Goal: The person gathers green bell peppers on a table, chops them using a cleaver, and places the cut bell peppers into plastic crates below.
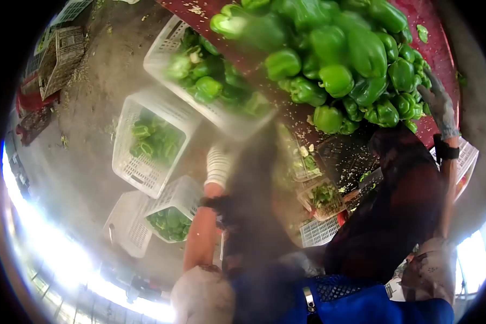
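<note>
the left hand (217, 164), in a white ribbed knit glove, points up the centre-left of the frame, its fingers too blurred to tell whether they grip anything. the right hand (441, 105), in a stained grey glove, reaches up the right side, fingers spread against the right edge of a heap of glossy green bell peppers (337, 81). the heap lies upper right on a dark red tabletop (440, 48); beside the left hand stands a white perforated plastic crate (146, 178).
</note>
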Demonstrator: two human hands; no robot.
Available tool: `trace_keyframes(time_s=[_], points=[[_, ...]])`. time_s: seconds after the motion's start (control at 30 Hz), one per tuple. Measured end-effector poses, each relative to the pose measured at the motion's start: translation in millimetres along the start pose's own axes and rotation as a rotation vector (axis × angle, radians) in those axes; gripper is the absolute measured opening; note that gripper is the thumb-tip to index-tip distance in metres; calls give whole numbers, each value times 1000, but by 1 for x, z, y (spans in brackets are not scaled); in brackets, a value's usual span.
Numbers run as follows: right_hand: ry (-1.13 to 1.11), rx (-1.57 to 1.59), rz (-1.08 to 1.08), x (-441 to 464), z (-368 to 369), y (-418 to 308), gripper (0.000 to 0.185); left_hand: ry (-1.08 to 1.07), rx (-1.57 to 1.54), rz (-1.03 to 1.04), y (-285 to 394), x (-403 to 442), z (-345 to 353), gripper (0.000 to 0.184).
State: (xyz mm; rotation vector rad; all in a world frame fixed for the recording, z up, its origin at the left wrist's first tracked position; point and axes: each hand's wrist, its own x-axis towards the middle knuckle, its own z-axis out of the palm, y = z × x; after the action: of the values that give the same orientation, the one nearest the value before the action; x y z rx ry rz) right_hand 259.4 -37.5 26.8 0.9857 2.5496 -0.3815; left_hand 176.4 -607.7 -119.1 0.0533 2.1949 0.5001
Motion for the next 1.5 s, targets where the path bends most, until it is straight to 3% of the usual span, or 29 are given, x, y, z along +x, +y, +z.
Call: trace_keyframes(time_s=[0.03, 0.1, 0.13, 0.17, 0.2, 0.3, 0.37, 0.4, 0.43, 0.5, 0.6, 0.67, 0.7, 0.8, 0.87, 0.9, 1.07, 1.33, 1.43, 1.47, 1.5], points=[[-16, -51, 120, -18, -14, -16, 45, 46, 55, 15, -40, 5, -3, 32], [128, -64, 38, -62, -27, 19, 43, 30, -368, -87, -101, 16, -18, 34], [126, 38, 130, -86, -39, -1, 43, 31, -292, -28, -114, 15, -31, 34], [178, -30, 67, -109, -49, -6, 41, 35, -217, 28, -126, 15, -42, 33], [190, -78, 140, -128, -62, -35, 40, 36, -140, 85, -132, 12, -48, 33], [232, -3, 235, -151, -68, -49, 40, -69, -322, -103, -118, -6, -82, 39], [302, 62, 169, -161, -56, -17, 36, -87, -441, -123, -187, 15, -61, 38], [339, 40, 105, -172, -48, -38, 32, -90, -540, -127, -211, 22, -55, 38], [377, 14, 47, -189, -44, -57, 28, -88, -719, -138, -202, 14, -55, 35], [381, 93, 37, -214, -20, -72, 24, -175, -565, -237, -153, 3, -86, 29], [279, 512, 193, -255, 78, -14, 24, -157, -551, -143, -142, 9, -102, 24], [207, 555, 268, -302, 145, -15, 20, -101, -579, -143, -90, 0, -124, 20], [166, 460, 252, -329, 183, -19, 17, -224, -317, -279, -140, 66, -121, 17], [213, 67, 63, -406, 302, -36, 12, 26, -107, 642, 40, -30, -175, 6], [-427, 12, 178, -432, 269, -94, 16, -10, -195, 748, 75, -100, -143, 6], [-497, 112, 236, -447, 293, -95, 17, -65, -236, 736, 80, -131, -119, 6], [-318, 427, 514, -490, 379, -47, 23, -403, -272, 689, 92, -223, -25, 9], [-73, 626, 838, -480, 422, 73, 33, -595, -180, 824, 160, -275, 57, 16], [-79, 684, 852, -461, 431, 104, 37, -626, -176, 882, 192, -284, 89, 18], [-101, 528, 737, -466, 429, 114, 38, -627, -195, 902, 203, -286, 98, 19], [-83, 505, 755, -465, 433, 113, 38, -630, -219, 917, 215, -289, 105, 20]])
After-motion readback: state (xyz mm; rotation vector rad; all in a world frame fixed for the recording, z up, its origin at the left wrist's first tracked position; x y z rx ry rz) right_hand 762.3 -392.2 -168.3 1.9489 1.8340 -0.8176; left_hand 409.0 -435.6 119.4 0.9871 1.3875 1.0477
